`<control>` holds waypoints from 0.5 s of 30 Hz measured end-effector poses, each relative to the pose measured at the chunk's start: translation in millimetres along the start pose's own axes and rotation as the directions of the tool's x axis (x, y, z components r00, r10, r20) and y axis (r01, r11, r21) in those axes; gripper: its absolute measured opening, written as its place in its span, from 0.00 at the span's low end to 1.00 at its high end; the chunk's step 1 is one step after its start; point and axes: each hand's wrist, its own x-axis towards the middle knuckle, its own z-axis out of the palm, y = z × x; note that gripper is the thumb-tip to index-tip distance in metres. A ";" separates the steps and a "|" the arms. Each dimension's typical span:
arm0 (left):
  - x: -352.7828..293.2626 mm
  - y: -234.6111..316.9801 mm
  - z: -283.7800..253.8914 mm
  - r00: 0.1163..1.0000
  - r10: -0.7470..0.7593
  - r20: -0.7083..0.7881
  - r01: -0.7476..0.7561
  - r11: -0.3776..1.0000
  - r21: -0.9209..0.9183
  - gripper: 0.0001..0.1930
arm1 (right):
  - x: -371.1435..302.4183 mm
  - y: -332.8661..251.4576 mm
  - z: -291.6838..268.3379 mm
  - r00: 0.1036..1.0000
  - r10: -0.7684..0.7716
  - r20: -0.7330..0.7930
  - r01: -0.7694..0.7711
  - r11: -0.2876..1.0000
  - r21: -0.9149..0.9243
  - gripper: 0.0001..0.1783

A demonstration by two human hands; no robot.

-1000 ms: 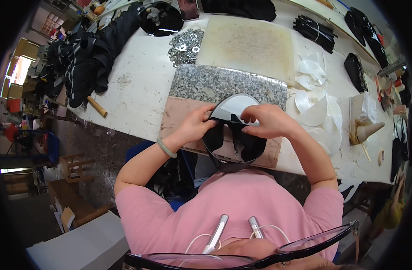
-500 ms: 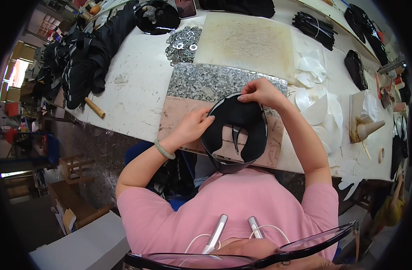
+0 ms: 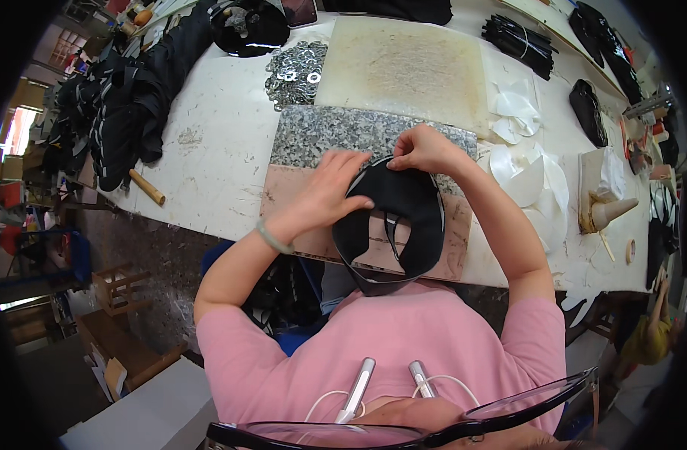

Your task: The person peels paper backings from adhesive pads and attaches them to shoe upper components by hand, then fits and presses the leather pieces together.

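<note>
A black shoe upper [image 3: 394, 193] with a pale strip along its rim rests on a pinkish board [image 3: 291, 240], its near end close to my body. Through its opening a thin black strap [image 3: 392, 234] shows. My right hand [image 3: 424, 152] pinches the far rim between thumb and fingers. At the left rim, my left hand [image 3: 325, 191] is open, its fingers stretched out and the thumb spread over the black material. Whether its fingertips touch the rim, I cannot tell.
Beyond the board lie a speckled stone slab [image 3: 343, 135] and a yellowed translucent sheet [image 3: 403, 67]. Metal rings [image 3: 297, 71] are heaped at the left of it. White cut pieces [image 3: 535, 187] lie right. A wooden stick [image 3: 147, 187] and black uppers [image 3: 130, 112] lie far left.
My left hand has let go of the left rim and opened, its fingers moving up and outward. My right hand still pinches the far rim, slightly farther left.
</note>
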 end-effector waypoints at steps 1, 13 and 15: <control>14.8 -4.5 8.2 0.998 0.070 -0.004 -0.070 0.993 -0.093 0.41 | -1.2 0.5 0.0 1.000 -0.017 -0.004 0.018 0.999 0.032 0.14; 29.0 -20.6 29.3 0.976 0.214 0.046 -0.160 0.837 -0.523 0.15 | -89.4 -1.9 24.9 0.997 -0.068 0.045 0.044 0.911 0.410 0.30; 26.1 -6.9 24.2 0.982 0.177 0.072 -0.101 0.800 -0.591 0.13 | -87.0 -3.7 23.8 0.998 -0.011 0.062 -0.013 0.928 0.372 0.25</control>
